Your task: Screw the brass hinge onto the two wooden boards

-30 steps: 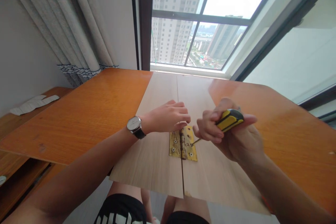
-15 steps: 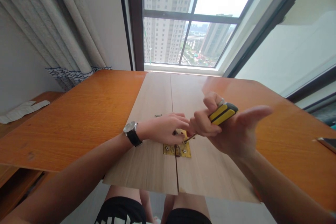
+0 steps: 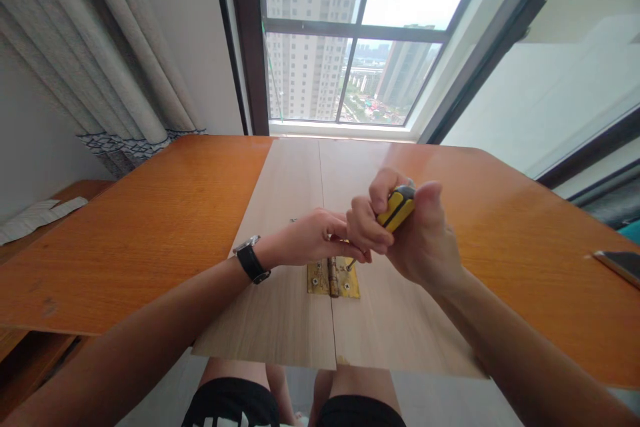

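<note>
My right hand is wrapped round the yellow and black handle of a screwdriver. The tool's tip points down at the right leaf of a brass hinge, which lies across the seam between two pale wooden boards. Screws show in both leaves. My left hand, with a watch on the wrist, reaches over the upper part of the hinge beside the screwdriver's shaft. Its fingers are pressed together near the shaft; what they hold, if anything, is hidden.
The boards lie on an orange wooden table. Behind my left hand, a small screw shows. A dark flat device lies at the right edge. A window stands behind the table, and a curtain hangs at the left.
My right hand has turned, its thumb now closer to the screwdriver handle. My left hand has lifted slightly, its fingertips now nearer the shaft. The view has shifted a little.
</note>
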Motion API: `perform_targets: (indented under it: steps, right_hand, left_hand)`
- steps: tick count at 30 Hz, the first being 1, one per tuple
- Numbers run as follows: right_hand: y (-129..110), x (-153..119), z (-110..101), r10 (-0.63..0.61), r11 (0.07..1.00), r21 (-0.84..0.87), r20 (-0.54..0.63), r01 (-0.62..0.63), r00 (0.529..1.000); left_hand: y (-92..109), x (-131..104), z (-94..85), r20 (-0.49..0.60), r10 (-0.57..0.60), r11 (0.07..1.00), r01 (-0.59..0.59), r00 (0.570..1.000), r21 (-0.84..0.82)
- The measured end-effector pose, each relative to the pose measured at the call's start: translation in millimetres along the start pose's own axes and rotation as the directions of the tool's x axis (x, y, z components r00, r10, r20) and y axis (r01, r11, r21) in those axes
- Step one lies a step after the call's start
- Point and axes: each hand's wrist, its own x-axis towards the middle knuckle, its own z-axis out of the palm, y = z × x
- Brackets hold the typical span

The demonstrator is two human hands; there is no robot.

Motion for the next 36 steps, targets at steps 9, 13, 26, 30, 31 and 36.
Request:
perform_targets:
  steps: [9, 13, 26, 30, 31, 36]
  right_hand:
    - [-16.5, 1.4, 14.8, 0.093, 0.993, 0.070, -0.032, -0.090, 0.995]
    - [-18.0, 4.7, 11.0, 0.098, 0.990, 0.075, 0.229, -0.118, 0.969]
    - [-12.5, -2.1, 10.6, -0.034, 0.999, 0.032, 0.062, 0.032, 0.997]
    - [-18.8, -3.1, 8.4, 0.014, 0.993, 0.106, 0.313, -0.049, 0.950]
    - [-19.0, -2.6, 6.7, 0.030, 0.993, 0.095, 0.317, -0.063, 0.948]
    - [-13.0, 0.1, -1.4, 0.005, 0.999, -0.042, 0.113, 0.000, 0.994]
  left_hand:
    - [-5.5, 0.3, 1.3, -0.019, 0.081, 0.997, -0.080, 0.997, 0.022]
    - [-4.4, 0.0, 3.8, -0.041, 0.066, 0.995, -0.063, 0.997, 0.083]
    - [0.9, 1.8, 3.8, -0.012, -0.006, 0.997, 0.006, 1.000, 0.078]
    - [0.4, 0.5, 4.0, 0.066, 0.057, 0.998, -0.060, 0.996, 0.033]
    - [0.0, 0.3, 3.5, 0.080, 0.066, 0.998, -0.067, 0.995, 0.008]
    - [-2.3, 0.4, 0.3, 0.071, -0.007, 0.996, 0.014, 0.997, -0.086]
